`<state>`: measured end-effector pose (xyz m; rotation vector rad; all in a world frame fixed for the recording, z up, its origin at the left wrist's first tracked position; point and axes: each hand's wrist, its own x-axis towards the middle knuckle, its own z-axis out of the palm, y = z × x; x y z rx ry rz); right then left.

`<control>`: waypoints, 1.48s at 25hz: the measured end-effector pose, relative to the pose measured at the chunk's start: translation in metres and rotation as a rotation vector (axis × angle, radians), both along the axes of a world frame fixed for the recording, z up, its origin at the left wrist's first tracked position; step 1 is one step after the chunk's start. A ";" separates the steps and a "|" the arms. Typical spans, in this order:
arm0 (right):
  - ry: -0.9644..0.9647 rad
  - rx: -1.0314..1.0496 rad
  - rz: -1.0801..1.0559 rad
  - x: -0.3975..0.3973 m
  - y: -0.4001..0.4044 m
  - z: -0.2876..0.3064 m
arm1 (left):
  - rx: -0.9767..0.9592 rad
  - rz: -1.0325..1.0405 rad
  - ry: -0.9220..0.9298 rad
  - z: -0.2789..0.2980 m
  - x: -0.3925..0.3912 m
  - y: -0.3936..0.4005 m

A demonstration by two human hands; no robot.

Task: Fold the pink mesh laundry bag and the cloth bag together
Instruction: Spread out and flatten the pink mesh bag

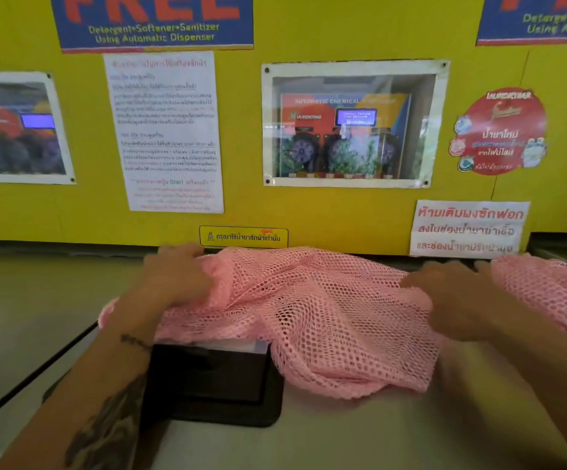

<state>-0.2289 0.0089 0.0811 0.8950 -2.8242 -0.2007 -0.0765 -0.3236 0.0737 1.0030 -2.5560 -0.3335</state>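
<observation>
Mesh bag (326, 310) lies bunched on the counter (343, 432); your left hand (173, 273) clutches its edge, your right hand (445, 293) presses flat, open, likely to spread it.

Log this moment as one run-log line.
left hand: gripping pink mesh bag | right hand: pressing on mesh, blurred | cloth bag: not visible | fold: not done

Head view, forward-down, close over counter (343, 435)

Rumpled pink mesh bag (326, 317) on countertop (343, 435)
</observation>
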 end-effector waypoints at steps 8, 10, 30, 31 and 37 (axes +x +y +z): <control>-0.530 -0.050 0.204 0.004 -0.027 -0.023 | -0.222 -0.323 -0.321 -0.026 -0.026 0.041; -0.342 -0.058 0.042 -0.021 -0.005 -0.015 | -0.160 -0.298 -0.439 -0.029 -0.025 0.040; -0.441 -0.291 0.363 0.036 -0.029 -0.014 | 0.114 -0.279 -0.327 -0.015 -0.016 0.042; -0.470 -0.221 0.399 0.045 -0.036 -0.017 | 0.136 -0.320 -0.267 -0.015 -0.017 0.045; -0.487 -0.020 0.399 0.050 -0.046 -0.004 | 0.246 -0.150 0.512 0.007 -0.005 0.025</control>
